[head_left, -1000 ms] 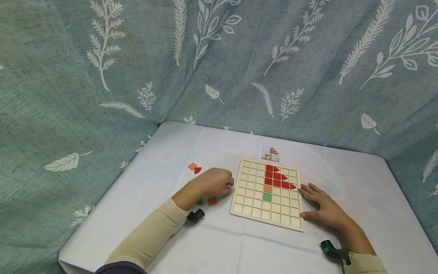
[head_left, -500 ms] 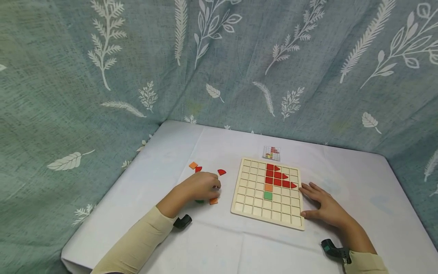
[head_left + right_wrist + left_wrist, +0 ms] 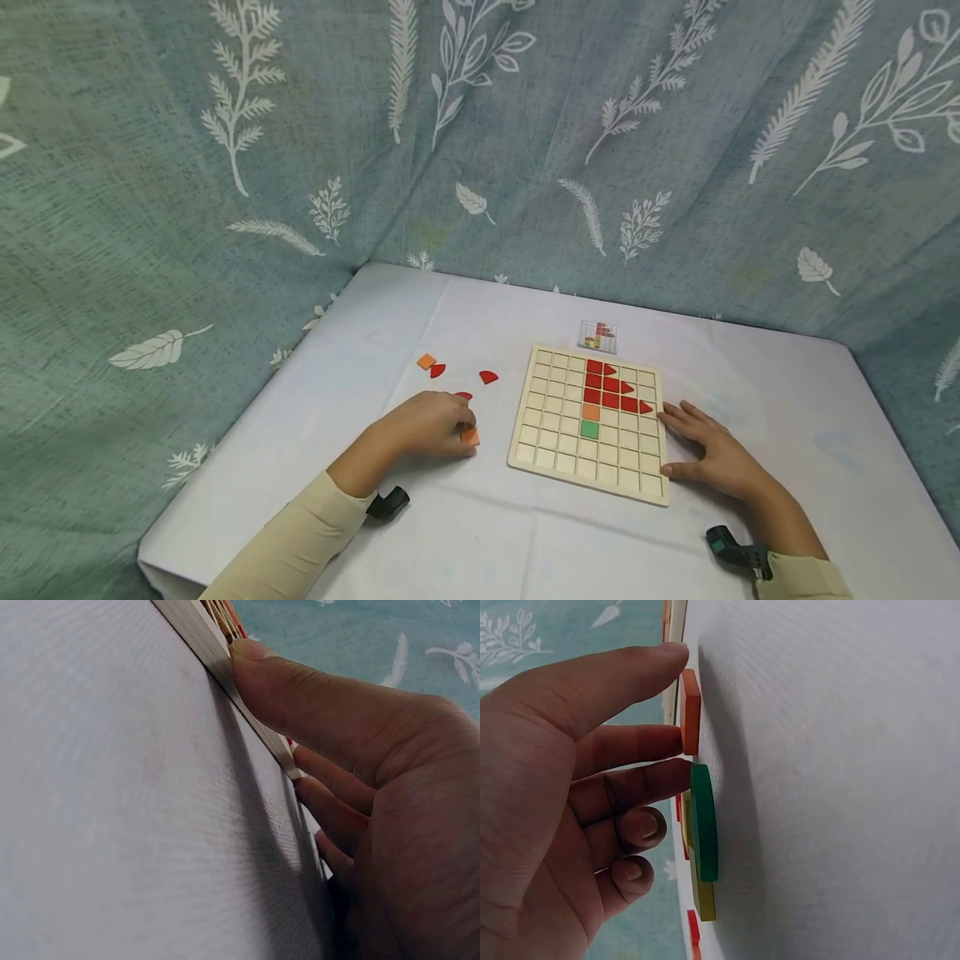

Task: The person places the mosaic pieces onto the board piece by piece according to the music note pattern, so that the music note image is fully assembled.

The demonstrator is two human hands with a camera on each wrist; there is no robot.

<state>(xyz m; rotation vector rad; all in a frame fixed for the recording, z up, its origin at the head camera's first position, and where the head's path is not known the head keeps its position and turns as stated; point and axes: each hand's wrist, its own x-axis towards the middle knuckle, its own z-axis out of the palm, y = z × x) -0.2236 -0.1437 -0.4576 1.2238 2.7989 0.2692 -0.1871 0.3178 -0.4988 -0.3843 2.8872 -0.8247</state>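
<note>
My left hand [image 3: 426,423] hovers low over loose tiles left of the wooden grid board [image 3: 551,477]. An orange square tile [image 3: 691,712] lies between its thumb and index finger; the index fingertip appears to touch it, while the thumb tip sits just above its upper edge. Beside the middle fingertip is a green tile with a curved edge [image 3: 706,825], with yellow tiles [image 3: 705,901] partly behind it. My right hand [image 3: 708,450] rests against the board's right edge, thumb and fingertips touching it. On the board are red tiles [image 3: 611,400], one orange square [image 3: 591,412] and one green square [image 3: 589,430].
Behind the board lies a small pattern card [image 3: 597,337]. Further loose pieces are an orange square [image 3: 427,362] and red quarter-circles [image 3: 488,377], one partly covered by my left hand. A leaf-patterned curtain [image 3: 480,167] borders the white table [image 3: 480,550].
My left hand has moved left and down from beside the board to the loose tiles. A red quarter-circle now lies apart between those tiles and the board. My right hand stays put.
</note>
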